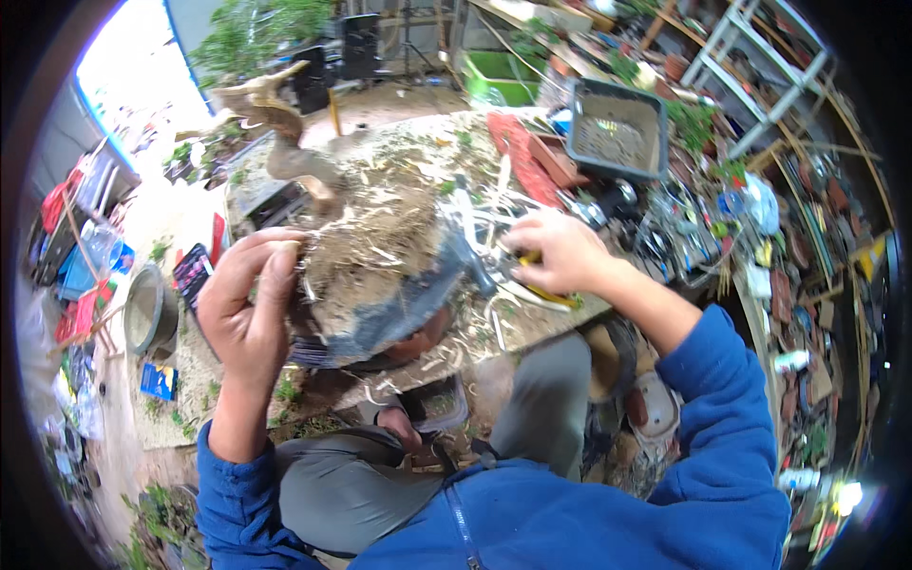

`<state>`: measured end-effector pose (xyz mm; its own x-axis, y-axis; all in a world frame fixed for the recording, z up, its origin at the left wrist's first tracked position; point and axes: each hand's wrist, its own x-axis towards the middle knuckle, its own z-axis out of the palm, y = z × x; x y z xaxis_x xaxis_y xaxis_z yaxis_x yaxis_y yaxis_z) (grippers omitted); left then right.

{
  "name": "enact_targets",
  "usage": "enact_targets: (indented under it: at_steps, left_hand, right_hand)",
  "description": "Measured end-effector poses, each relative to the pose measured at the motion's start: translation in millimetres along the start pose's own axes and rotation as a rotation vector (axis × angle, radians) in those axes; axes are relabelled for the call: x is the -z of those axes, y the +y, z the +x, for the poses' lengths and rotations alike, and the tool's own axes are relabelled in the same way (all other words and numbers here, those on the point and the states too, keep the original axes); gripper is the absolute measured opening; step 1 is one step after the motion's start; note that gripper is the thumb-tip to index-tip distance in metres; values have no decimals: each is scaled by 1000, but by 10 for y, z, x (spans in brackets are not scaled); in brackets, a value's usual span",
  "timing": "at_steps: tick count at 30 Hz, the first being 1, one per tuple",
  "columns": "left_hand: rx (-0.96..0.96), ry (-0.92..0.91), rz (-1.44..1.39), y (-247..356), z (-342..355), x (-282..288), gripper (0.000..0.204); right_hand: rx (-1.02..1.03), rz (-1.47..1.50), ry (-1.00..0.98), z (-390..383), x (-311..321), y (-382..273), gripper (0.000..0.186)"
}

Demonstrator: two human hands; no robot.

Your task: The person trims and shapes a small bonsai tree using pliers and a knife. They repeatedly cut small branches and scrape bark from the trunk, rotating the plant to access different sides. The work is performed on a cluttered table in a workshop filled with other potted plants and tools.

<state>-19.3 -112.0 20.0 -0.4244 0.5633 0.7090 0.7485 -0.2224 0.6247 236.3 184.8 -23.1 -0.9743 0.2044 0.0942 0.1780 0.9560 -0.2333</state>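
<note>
In front of me a mound of brown soil [375, 242], strewn with pale wood shavings, sits in a low pot lined with dark plastic sheeting [404, 318]. Out of its far left side rises a twisted, bare tree trunk [290, 147]. At the mound's left edge, my left hand [252, 299] is closed, thumb and forefinger pinched together; whatever lies between them is too small to tell. To the right of the pot, my right hand [559, 252] curls around a yellow-handled tool [546, 296] whose working end is hidden. Beside that hand lies a hammer-like tool [475, 261] with a dark handle.
Wood strips litter the worktable [199, 380]. A phone [193, 271], a round tub [147, 309] and a blue box [159, 381] are at left. Far right stand a grey plastic basin [617, 128] and assorted tools. A green bin [499, 78] and ladder [760, 71] are beyond.
</note>
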Motion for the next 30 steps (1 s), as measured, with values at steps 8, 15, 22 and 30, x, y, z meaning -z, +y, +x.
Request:
enact_targets:
  at_steps: [8, 15, 22, 30]
  left_hand:
    - [334, 368, -363, -125, 85, 54, 23]
    - [377, 406, -380, -77, 194, 37, 28]
    - [-236, 215, -134, 140, 196, -9, 14]
    - [-165, -37, -176, 604, 118, -403, 36]
  right_hand:
    - [35, -173, -88, -37, 59, -258, 36]
    - [193, -171, -16, 39, 2, -121, 29]
    - [-166, 577, 559, 203, 863, -377, 22]
    - [136, 1050, 681, 592, 1114, -1497, 42]
